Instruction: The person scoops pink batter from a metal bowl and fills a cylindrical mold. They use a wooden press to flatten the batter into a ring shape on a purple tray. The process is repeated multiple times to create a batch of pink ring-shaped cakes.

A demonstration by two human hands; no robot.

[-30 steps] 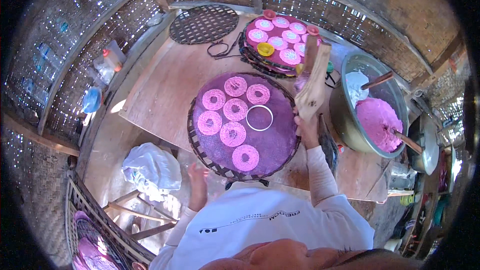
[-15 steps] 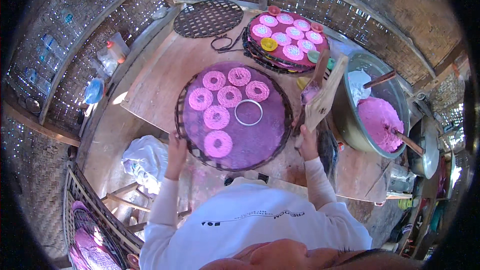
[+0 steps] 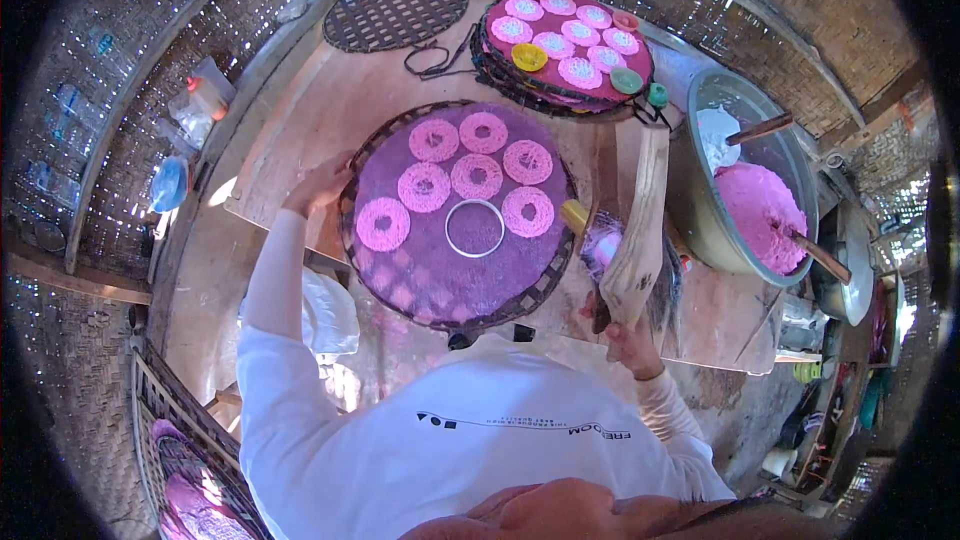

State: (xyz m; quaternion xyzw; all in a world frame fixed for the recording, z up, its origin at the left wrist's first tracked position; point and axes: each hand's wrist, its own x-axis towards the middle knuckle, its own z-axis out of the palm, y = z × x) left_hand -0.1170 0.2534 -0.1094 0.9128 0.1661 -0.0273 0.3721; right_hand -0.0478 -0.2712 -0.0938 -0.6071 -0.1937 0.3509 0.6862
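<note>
A round purple tray (image 3: 460,280) with a dark woven rim lies in front of me, bearing several lacy pink rings (image 3: 476,176) and an empty white metal hoop (image 3: 449,240). My left hand (image 3: 322,183) is closed on the tray's upper-left rim. To the tray's right, my right hand (image 3: 626,342) grips the lower end of a wooden press (image 3: 640,245). A cylinder smeared with pink and white (image 3: 603,248) sits between its wooden arms. The far ends of the fingers on both hands are partly hidden.
A stack of trays with pink pieces and small cups (image 3: 545,75) stands behind, beside an empty lattice tray (image 3: 390,12). At right is a large tub (image 3: 700,230) of pink and white paste with wooden sticks. Bottles (image 3: 208,98) and white cloth (image 3: 330,320) are at left.
The tray has turned clockwise. My left hand has moved up from below it onto the upper-left rim. My right hand, holding the press, has moved down toward me.
</note>
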